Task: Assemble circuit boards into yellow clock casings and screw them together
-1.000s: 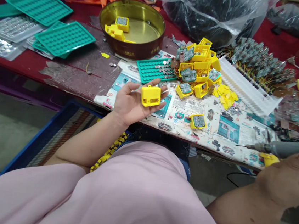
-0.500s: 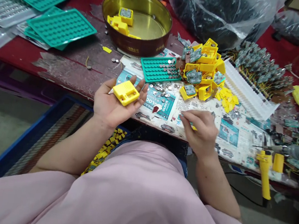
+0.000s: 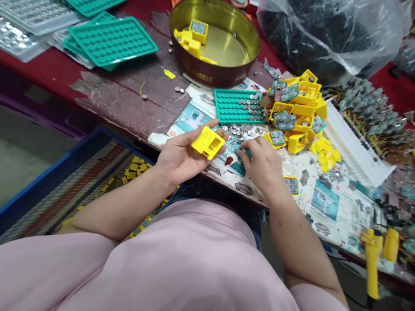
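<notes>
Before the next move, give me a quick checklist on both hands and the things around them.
1. Yellow case held in the left hand: ok, holed face showing.
2. Right hand holding a part: cannot tell; thumb and forefinger are close, anything between them too small to see.
3. Loose metal discs near the right hand: ok.
4. Small green tray clear of both hands: ok.
5. Yellow-handled tool fully on the table: not ok, handle juts past the edge.

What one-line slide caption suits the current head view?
Left hand holding a yellow case, right hand near small silvery discs.
</notes>
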### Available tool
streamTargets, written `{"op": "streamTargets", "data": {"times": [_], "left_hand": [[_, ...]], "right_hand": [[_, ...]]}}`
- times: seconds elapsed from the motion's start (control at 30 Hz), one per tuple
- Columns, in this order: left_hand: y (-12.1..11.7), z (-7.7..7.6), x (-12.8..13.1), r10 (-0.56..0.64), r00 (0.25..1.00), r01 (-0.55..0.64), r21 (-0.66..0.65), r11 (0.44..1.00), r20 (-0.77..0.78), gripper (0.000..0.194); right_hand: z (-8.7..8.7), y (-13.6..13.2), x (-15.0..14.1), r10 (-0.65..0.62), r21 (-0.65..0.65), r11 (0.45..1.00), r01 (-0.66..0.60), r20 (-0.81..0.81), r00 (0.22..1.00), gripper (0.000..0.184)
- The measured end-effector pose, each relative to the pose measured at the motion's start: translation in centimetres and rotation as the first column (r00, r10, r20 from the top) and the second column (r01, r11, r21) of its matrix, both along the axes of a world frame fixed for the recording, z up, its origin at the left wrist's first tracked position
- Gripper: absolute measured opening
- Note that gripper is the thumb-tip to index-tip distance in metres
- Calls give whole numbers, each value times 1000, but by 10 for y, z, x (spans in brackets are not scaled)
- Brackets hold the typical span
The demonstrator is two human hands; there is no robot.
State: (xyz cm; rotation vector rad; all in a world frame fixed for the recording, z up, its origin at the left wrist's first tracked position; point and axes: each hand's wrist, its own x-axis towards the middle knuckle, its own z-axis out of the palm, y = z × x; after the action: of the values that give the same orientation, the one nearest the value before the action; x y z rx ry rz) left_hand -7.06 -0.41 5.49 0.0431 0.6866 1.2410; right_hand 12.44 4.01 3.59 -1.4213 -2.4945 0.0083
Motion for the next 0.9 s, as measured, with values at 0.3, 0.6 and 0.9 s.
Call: {"op": "streamTargets", "data": {"times": [0.3,0.6,0.9], "left_hand": [[2,3,0,19,999,-22,-68,997,-47,40],[-1,-5,12,-86,991,89,27,996,-106,23],[-1,-8,14,-69,988,73,18,997,-137,20]], "right_hand": [[13,4,17,-140,-124,988,92,-458,878,16],[18,-5,21,-601,-689,709,-152,-703,381,43],[20,-9,21,-708,-742,625,-243,-670,226,44]]}}
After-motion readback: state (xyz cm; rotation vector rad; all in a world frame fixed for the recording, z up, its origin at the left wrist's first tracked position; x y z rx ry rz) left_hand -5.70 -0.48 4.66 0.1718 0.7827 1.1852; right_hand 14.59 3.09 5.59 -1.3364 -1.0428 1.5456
